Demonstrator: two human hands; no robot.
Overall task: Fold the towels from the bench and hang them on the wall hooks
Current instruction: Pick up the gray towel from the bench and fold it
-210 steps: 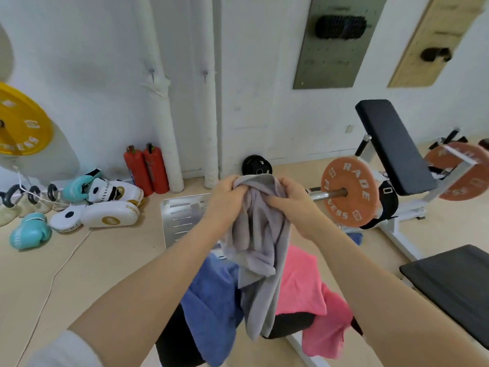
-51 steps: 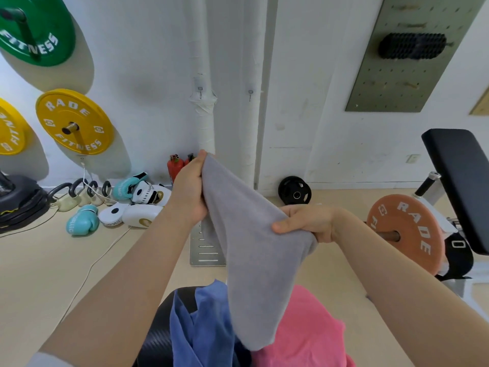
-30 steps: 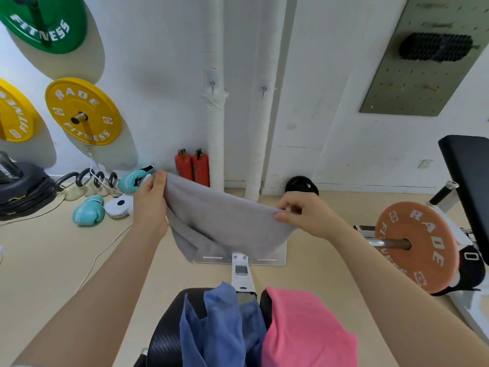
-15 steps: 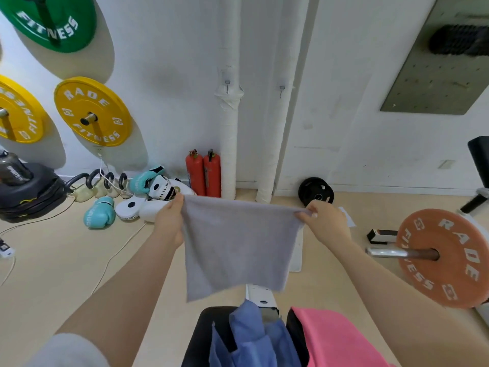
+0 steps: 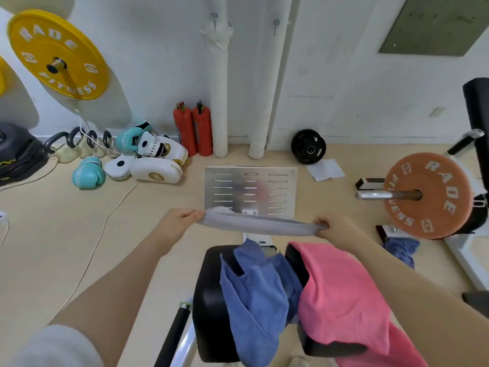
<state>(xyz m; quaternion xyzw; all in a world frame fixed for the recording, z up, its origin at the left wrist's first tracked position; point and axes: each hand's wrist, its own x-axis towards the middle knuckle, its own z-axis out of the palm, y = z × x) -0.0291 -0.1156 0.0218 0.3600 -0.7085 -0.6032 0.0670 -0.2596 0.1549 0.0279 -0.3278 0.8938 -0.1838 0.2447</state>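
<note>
Head view, contents listed by position relative to the black bench at bottom centre.

- Grey towel: held in the air just beyond the far end of the bench, stretched nearly flat and seen almost edge-on between the two hands.
- Left hand: beyond the bench and to its left; fingers curled together, pinching the towel's left end.
- Right hand: beyond the bench and to its right; fingers curled and pressed together, gripping the towel's right end.
- Blue towel: draped in a loose heap over the middle of the bench.
- Pink towel: draped over the right part of the bench, touching the blue towel and hanging off toward the lower right.
- Metal plate: slotted, flat on the floor beyond the bench, partly behind the grey towel.
- Two wall hooks: high on the white wall beyond the bench, one at each of the two wrapped pipes; both bare.
- Red cylinders: two, upright at the wall, just left of the pipes.
- Boxing gloves and pads: on the floor far left of the bench.
- Yellow weight plate: mounted on the wall, upper left.
- Orange weight plate: on a bar, right of the bench.
- Small black plate: leaning at the wall, beyond the bench to the right.
</note>
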